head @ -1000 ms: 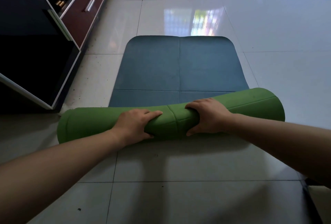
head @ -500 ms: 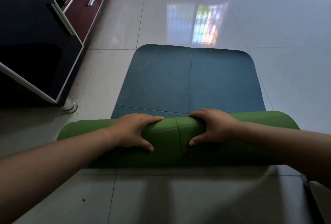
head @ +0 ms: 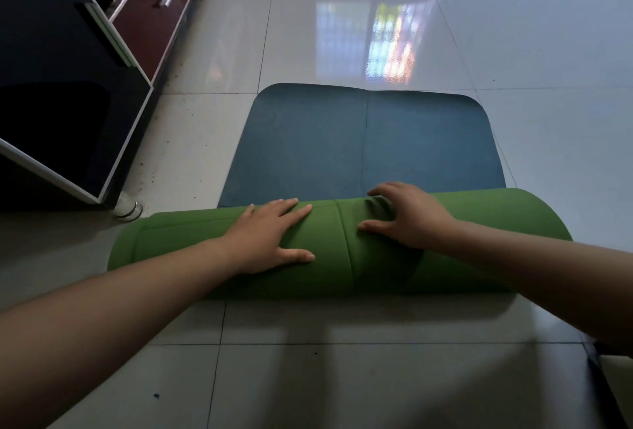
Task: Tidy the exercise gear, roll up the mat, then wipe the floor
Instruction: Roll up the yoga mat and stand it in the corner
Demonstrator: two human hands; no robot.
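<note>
Mat (head: 329, 240), just one, mostly rolled into a fat matte green tube on the glossy tile floor (head: 342, 377), with its flat blue tail and rounded corners ahead. Two hands on top: left hand (head: 270, 236) flat with straight fingers, right hand (head: 407, 216) spread wide, neither gripping. One dark cabinet (head: 51, 86) on the left.

Mat (head: 342, 257) green on rolled outer side, dark teal-blue on flat part. Floor (head: 513, 51) glossy pale grey-white tile, dark specks. Cabinet (head: 51, 69) black, white-edged; drawers (head: 150, 27) reddish-brown.
</note>
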